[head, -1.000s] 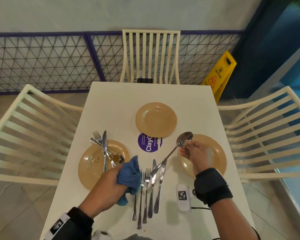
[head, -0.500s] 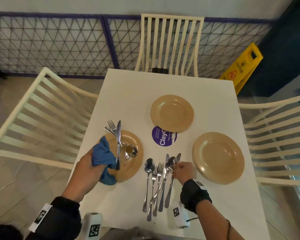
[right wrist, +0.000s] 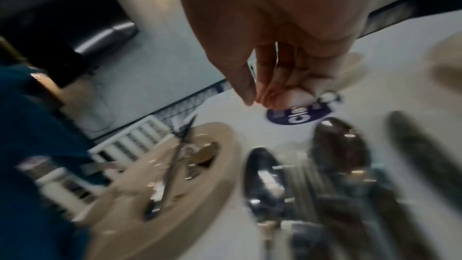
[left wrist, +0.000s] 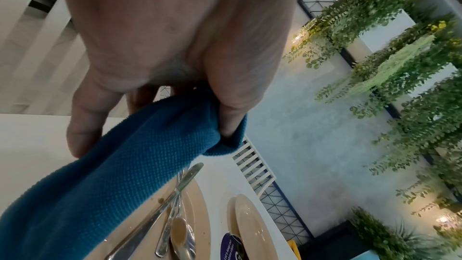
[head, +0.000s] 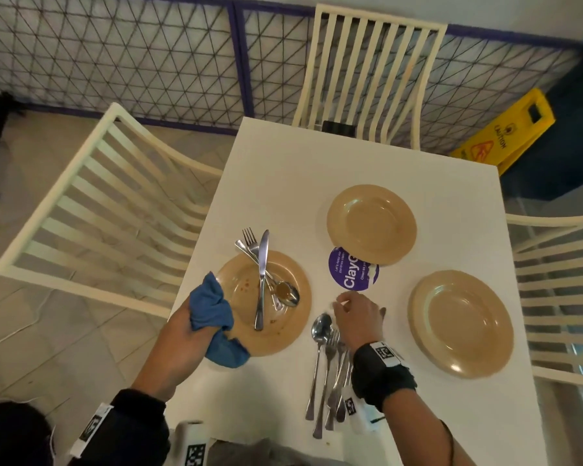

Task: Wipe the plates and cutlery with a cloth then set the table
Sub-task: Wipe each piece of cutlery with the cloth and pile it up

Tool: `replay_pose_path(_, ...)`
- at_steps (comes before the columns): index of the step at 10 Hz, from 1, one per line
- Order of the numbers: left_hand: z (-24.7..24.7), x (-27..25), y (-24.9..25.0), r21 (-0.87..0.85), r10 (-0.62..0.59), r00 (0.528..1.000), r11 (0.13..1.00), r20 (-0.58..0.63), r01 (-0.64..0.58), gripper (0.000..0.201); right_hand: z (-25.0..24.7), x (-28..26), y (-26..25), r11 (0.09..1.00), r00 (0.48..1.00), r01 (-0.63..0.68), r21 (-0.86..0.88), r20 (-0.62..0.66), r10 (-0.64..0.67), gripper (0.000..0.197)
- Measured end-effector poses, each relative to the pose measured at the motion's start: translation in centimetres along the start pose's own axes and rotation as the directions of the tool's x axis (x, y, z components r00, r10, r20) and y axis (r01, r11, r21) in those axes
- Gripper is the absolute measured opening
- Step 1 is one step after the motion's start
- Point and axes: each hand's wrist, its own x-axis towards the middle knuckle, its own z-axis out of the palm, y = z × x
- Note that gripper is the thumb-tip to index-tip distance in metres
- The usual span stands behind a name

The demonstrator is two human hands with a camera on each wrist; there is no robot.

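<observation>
My left hand [head: 196,326] grips a bunched blue cloth [head: 211,307] at the left rim of a tan plate [head: 283,334] smeared with food. A knife [head: 262,277], a fork [head: 249,238] and a dirty spoon [head: 286,292] lie across that plate. The left wrist view shows the cloth [left wrist: 125,165] wrapped by my fingers [left wrist: 227,118] above the same plate [left wrist: 197,215]. My right hand [head: 354,314] hovers with loosely curled fingers over the tops of a row of cutlery [head: 323,371] on the table, holding nothing. Two clean tan plates [head: 372,223] [head: 461,322] sit further right.
A purple round sticker [head: 352,269] lies between the plates on the white table [head: 283,169]. Cream slatted chairs stand at the left [head: 115,210], far side [head: 367,68] and right [head: 559,297]. A yellow caution sign [head: 505,132] stands beyond. White tagged blocks [head: 192,445] sit at the near edge.
My right hand has laid the spoon down among the cutlery row and let go. My left hand carried the cloth left to the dirty plate's rim. The head view has swung left.
</observation>
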Motion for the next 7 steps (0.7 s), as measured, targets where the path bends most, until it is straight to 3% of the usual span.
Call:
replay_pose_path(1,-0.5,1.0,-1.0,-0.041,-0.036,0.999,0.999,0.001,0.036,0.037,3.6,-1.1,-4.5,0.993,0.977,0.118,-0.001,0.18,-0.115,0.02)
replay_pose_path(2,-0.6,1.4,-0.9,-0.155,-0.113,0.993,0.981,0.025,0.115,0.021,6.6,-1.1,-7.6,0.988,0.954,0.134,-0.073,0.28,-0.108,0.022)
replay_pose_path(3,-0.7,2.0,-2.0,-0.2,-0.14,0.987,0.968,0.079,0.153,0.031,8.7,-0.4,-9.3,0.985,0.956,0.11,-0.134,0.286,-0.067,0.026)
replay_pose_path(5,-1.7,2.3,-2.0,-0.136,-0.095,0.987,0.984,0.132,0.113,0.016,10.8,1.0,-10.1,0.977,0.945,0.11,-0.182,0.323,-0.047,0.026)
replay_pose_path(7,-1.8,2.3,-1.7,-0.122,-0.101,0.982,0.985,0.16,0.121,0.062,11.3,1.2,-10.7,0.975,0.937,0.064,-0.211,0.348,0.013,0.019)
